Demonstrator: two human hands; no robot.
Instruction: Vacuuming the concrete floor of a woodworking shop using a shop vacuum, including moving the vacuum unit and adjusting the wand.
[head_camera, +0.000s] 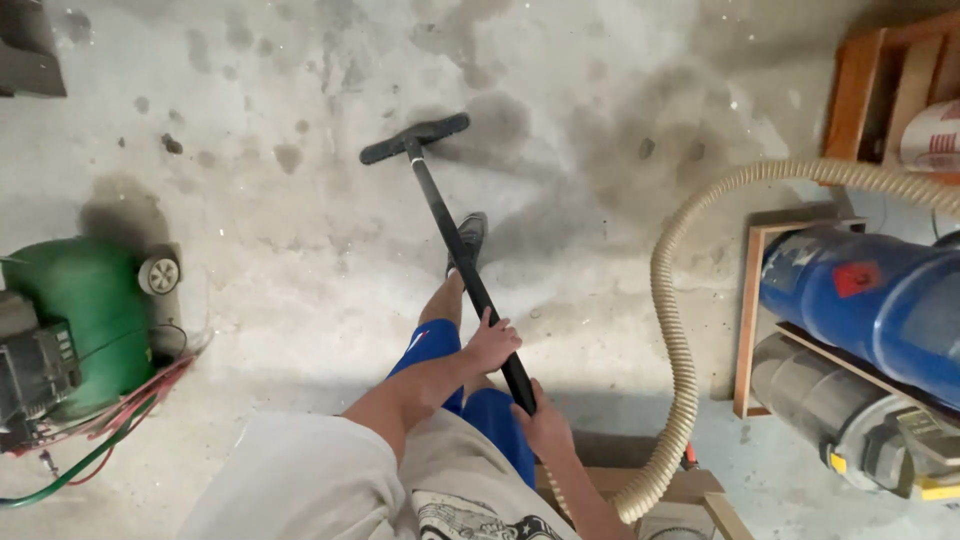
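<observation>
Both hands on the black vacuum wand. Left hand sits higher up the tube, fingers wrapped over it from the left side. Right hand is lower, near the tube's top end, fingers clenched round it.

Wand runs diagonally up and left from the hands to the flat black floor nozzle, which rests on the stained concrete floor. One dark shoe is planted just beside the tube, partly behind it.

Beige ribbed hose loops from beside the right forearm up and over to the right edge.

Labels and packages: blue cylinder lies on a wooden rack at right, with a red diamond-shaped label on its side. Grey cylinder with yellow fittings lies below it. White container with red print sits in the wooden shelf, top right.

Green tank machine with a small white wheel at left, red and green lines trailing from it.
</observation>
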